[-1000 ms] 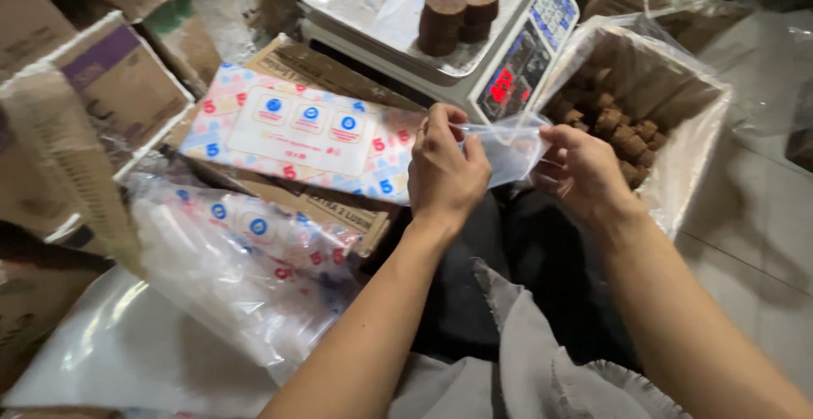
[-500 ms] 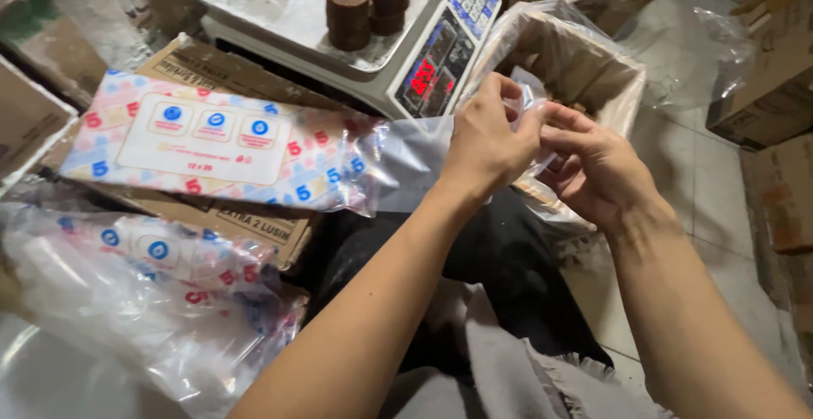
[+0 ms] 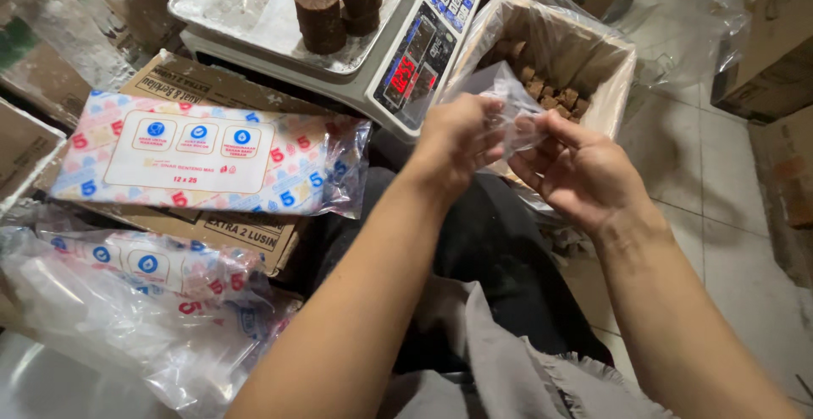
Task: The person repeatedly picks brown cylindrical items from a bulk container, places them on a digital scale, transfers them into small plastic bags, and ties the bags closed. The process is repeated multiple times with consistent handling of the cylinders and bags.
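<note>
Both hands are gripping one small clear plastic bag point(image 3: 512, 110) in front of the body — the left hand point(image 3: 457, 144) is pinching its edge between thumb and fingers, the right hand point(image 3: 584, 173) is pulling at the other side with curled fingertips. Nearer the lap, a heap of loose clear plastic wrapping point(image 3: 127, 317) is lying at the left. Just beyond it, a flat pack of plastic bags printed in pink, red and blue point(image 3: 203, 157) is resting on a brown cardboard carton point(image 3: 246, 233). Behind the hands, a plastic-lined cardboard box point(image 3: 593, 55) is holding brown sugar-like chunks point(image 3: 550, 93). Farther still, a digital weighing scale point(image 3: 406, 55) is carrying two stacks of round brown blocks point(image 3: 339, 8) on its tray — its red display is glowing.
</note>
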